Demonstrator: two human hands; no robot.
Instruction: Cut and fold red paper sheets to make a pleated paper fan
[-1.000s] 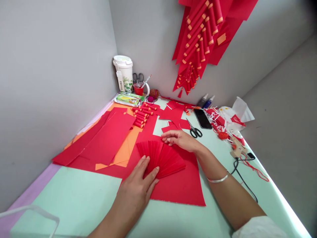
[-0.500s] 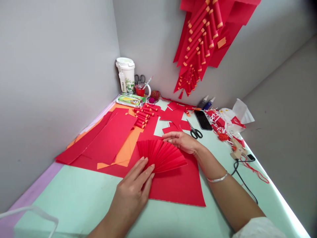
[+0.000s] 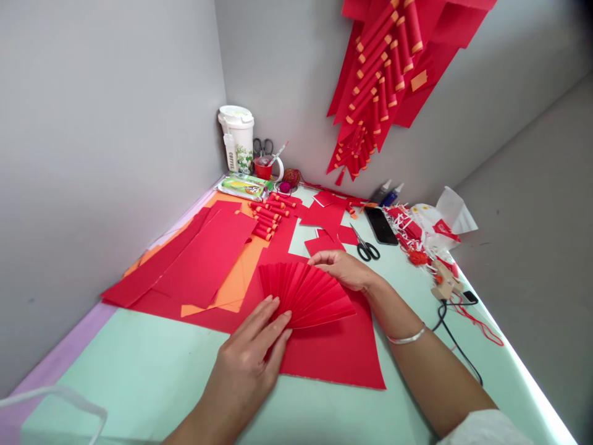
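Note:
A red pleated paper fan (image 3: 308, 293) is spread in a half circle over a large red sheet of paper (image 3: 333, 364). My left hand (image 3: 252, 349) is closed on the narrow end of the fan, its fingertips lying on the gathered folds. At the fan's far outer edge, my right hand (image 3: 340, 267) has its fingers bent around the tips of the pleats; the thumb is hidden. Black-handled scissors (image 3: 365, 248) lie just beyond my right hand. To the left, red paper sheets (image 3: 204, 247) overlap on orange paper (image 3: 236, 290).
Small red paper rolls (image 3: 266, 216) with orange ends lie behind the sheets. A white cup (image 3: 237, 139) stands in the corner. On the right are a phone (image 3: 380, 224), glue bottles (image 3: 393, 194), paper scraps and a cable (image 3: 442, 321). Red paper firecracker decorations (image 3: 380, 74) hang on the wall.
The fingers of my right hand have bent more and drawn slightly right along the fan's edge. The fan's right side has shifted slightly right and nearer. My left hand stays on the narrow end.

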